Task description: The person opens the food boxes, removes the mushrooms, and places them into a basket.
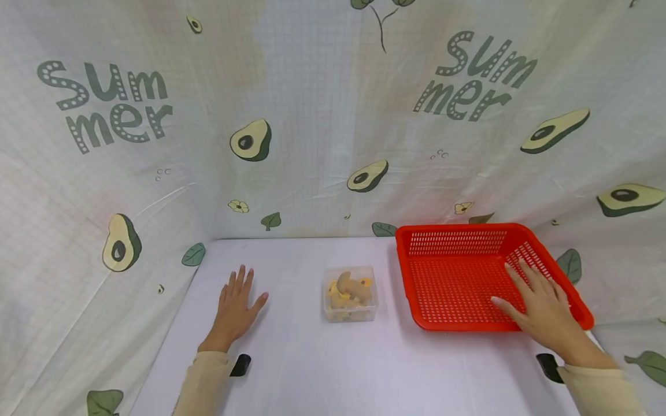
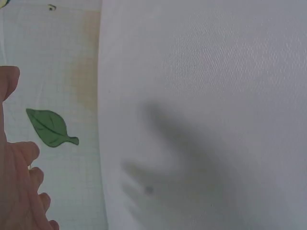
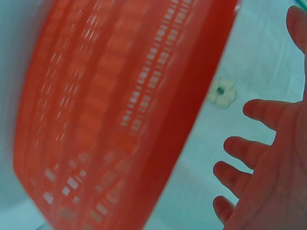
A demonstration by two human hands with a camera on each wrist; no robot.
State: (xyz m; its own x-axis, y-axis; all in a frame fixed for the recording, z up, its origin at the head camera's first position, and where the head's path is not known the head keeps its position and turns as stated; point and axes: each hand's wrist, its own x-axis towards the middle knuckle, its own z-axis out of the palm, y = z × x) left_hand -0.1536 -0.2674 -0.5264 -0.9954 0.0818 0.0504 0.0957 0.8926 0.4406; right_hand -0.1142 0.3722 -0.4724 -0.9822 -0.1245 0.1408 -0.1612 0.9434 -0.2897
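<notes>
My left hand [image 1: 236, 312] is held with fingers spread over the left part of the white table, and nothing is in it. Its blurred shadow falls on the table in the left wrist view. My right hand [image 1: 546, 315], also empty with fingers spread, hovers over the front right corner of a red plastic basket [image 1: 411, 289]. In the right wrist view the fingers [image 3: 261, 112] stand apart from the basket's side [image 3: 163, 120]. Between the hands sits a small clear plastic box [image 1: 350, 315] holding tan, curved pieces and some yellow-orange ones, their kind unclear.
A pale cloth [image 1: 312, 115] printed with avocados and leaves hangs behind the white table [image 1: 312, 370] and along both sides. Black wrist devices [image 1: 241, 365] show at both sleeves. The basket stands at the back right, with the small box to its left.
</notes>
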